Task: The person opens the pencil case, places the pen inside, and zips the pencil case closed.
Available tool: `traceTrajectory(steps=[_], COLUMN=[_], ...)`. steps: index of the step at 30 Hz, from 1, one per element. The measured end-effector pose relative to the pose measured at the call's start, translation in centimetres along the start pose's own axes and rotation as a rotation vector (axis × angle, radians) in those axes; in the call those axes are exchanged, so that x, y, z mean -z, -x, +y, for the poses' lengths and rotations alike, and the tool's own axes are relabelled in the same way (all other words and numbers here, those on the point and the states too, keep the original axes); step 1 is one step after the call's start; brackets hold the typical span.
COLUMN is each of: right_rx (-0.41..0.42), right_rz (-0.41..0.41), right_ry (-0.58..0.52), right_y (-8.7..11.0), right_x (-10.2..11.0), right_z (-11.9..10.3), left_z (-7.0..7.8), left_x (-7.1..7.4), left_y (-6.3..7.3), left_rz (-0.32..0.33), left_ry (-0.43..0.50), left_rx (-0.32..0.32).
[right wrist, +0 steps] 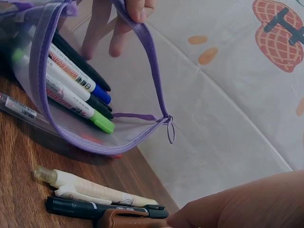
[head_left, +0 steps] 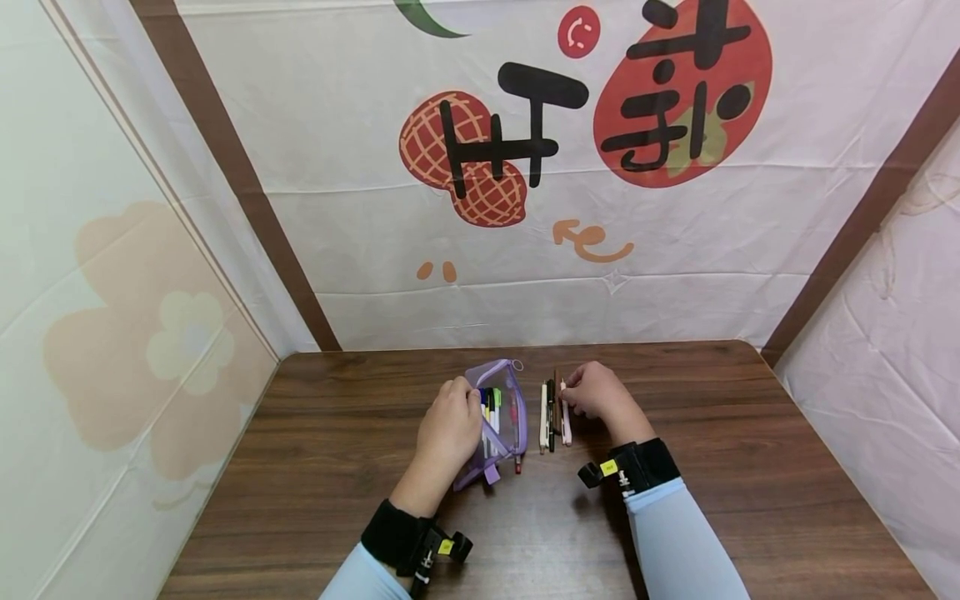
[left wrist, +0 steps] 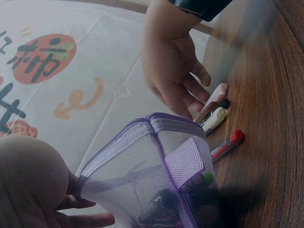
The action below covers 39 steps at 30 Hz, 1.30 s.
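My left hand [head_left: 447,427] pinches the rim of a purple mesh pencil case [right wrist: 151,57], whose mouth gapes open. Inside lie several markers, among them one with a green cap [right wrist: 102,122] and one with a blue cap [right wrist: 101,93]. To the right of the case, my right hand [head_left: 600,393] has its fingertips on the far end of a brown pen [right wrist: 130,220]; the hand partly hides the contact. Alongside that pen are a black pen [right wrist: 78,207], a cream pen [head_left: 543,417] and a pale pink pen [head_left: 566,427].
A red-ended pen [left wrist: 228,146] lies on the wood beside the case, partly behind it. The brown wooden table [head_left: 337,467] meets a white printed cloth [head_left: 360,233] at its far edge. More cloth hangs on both sides.
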State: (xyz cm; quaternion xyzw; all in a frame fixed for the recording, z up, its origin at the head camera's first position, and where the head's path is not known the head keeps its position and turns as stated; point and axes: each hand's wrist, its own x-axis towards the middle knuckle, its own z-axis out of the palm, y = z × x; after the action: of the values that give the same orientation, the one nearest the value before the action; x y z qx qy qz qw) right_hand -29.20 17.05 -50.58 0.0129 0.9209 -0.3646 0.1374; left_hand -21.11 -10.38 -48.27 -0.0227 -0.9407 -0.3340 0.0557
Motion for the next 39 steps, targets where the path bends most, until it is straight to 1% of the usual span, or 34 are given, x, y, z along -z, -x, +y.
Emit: traceTrajectory(steps=[5, 22, 27, 30, 33, 35, 39], right_rx=[-0.011, -0.01, -0.005, 0.011, 0.021, 0.025, 0.02], right_rz=[-0.02, -0.006, 0.028, 0.069, 0.105, 0.119, 0.113], right_ry=[0.018, 0.044, 0.122, 0.191, 0.234, 0.246, 0.237], right_y=[0.1, 0.2, 0.3, 0.2, 0.0, 0.0, 0.0], right_x=[-0.1, -0.7, -1.1, -1.4, -1.8, -1.9, -1.8], right_z=[-0.1, -0.6, -0.7, -0.7, -0.6, -0.5, -0.4], left_z=[0.0, -0.1, -0.1, -0.1, -0.1, 0.0, 0.0], left_x=[0.0, 0.1, 0.1, 0.0, 0.0, 0.0, 0.1], left_y=[0.0, 0.0, 0.0, 0.0, 0.0, 0.0, 0.0], left_rz=[0.003, 0.004, 0.004, 0.003, 0.005, 0.006, 0.002], left_ry=[-0.007, -0.01, -0.007, -0.008, -0.006, -0.004, 0.0], left_rx=[-0.002, 0.0, 0.004, 0.008, 0.008, 0.01, 0.014])
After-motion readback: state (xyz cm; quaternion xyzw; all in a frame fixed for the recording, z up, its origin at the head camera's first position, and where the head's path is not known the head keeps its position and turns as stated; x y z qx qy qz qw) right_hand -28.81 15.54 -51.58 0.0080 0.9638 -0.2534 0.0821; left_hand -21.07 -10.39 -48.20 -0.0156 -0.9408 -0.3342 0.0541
